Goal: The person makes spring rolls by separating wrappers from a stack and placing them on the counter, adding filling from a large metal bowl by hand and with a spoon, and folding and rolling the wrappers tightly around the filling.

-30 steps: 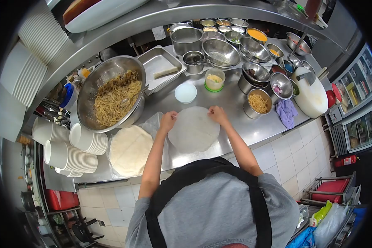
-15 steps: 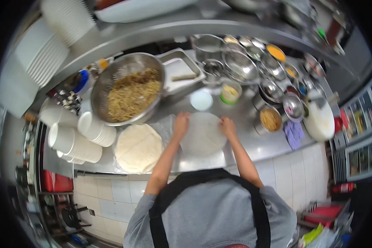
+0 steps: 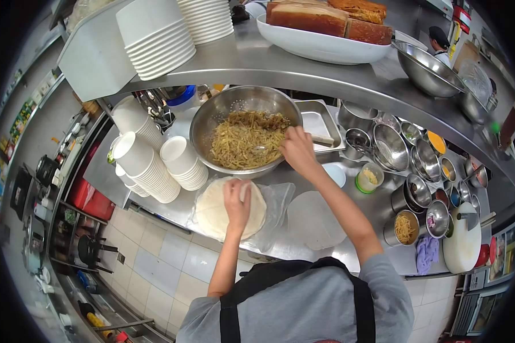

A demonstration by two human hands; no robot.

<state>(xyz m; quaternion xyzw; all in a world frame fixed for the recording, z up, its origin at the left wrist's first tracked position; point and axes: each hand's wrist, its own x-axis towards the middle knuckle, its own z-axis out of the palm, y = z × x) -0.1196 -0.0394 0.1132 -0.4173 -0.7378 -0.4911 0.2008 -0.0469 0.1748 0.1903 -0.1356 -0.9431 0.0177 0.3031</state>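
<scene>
"What is your left hand doing?"

"My left hand [image 3: 236,207] is palm down over the stack of round, cream-coloured, flat wrapper sheets [image 3: 212,214]. The thumb is set apart from the bent fingers, in a loose, half-spread curl. The fingertips touch the stack toward its twelve o'clock edge; I cannot tell whether they have hold of a sheet."

"And the right?"

"My right hand [image 3: 297,151] is at the rim of the wide, round stainless-steel bowl [image 3: 208,121], nearly at its four o'clock. The fingers are bent close together and seem to be closed around a silvery metal spoon [image 3: 259,149], though my hand hides the handle. The spoon's other end rests in the heap of brownish-yellow shredded filling [image 3: 243,134]."

"Where is the bowl from the stack?"

"At twelve o'clock, just beside it, on the grey steel counter [image 3: 377,209]. At three o'clock from the stack lies a single translucent round sheet [image 3: 315,222], with a crumpled clear plastic sheet [image 3: 276,222] between them. Toward eleven stand nested white cups [image 3: 183,166]."

"Around your right hand?"

"At one o'clock, a shallow rectangular metal tray [image 3: 315,120] bearing a pale roll [image 3: 324,139]. At four, beside my forearm, a small round white dish [image 3: 336,173]."
</scene>
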